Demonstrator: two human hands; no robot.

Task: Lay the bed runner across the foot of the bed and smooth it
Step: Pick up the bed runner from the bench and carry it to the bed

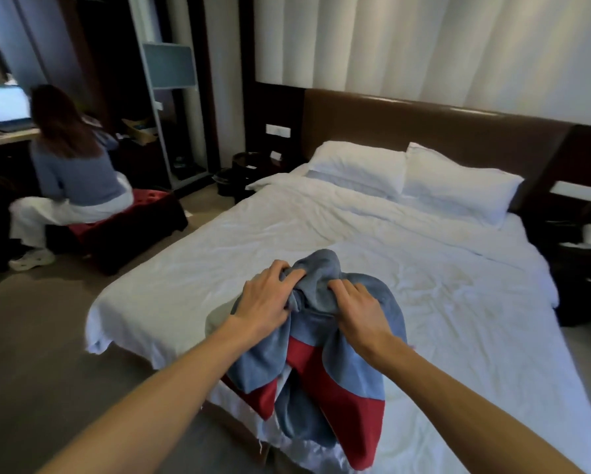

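The bed runner (307, 364) lay bunched in a heap at the foot corner of the bed (441, 302), soft blue-grey cloth with broad red bands, one end spilling over the mattress edge. The left hand (266, 299) and right hand (355, 309) both clutched folds at the top of the crumpled pile.

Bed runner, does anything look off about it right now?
Yes. The bed runner is bunched in a crumpled heap at the foot of the bed, not spread across it, and its lower end hangs over the edge. The left hand and right hand both grip its top folds.
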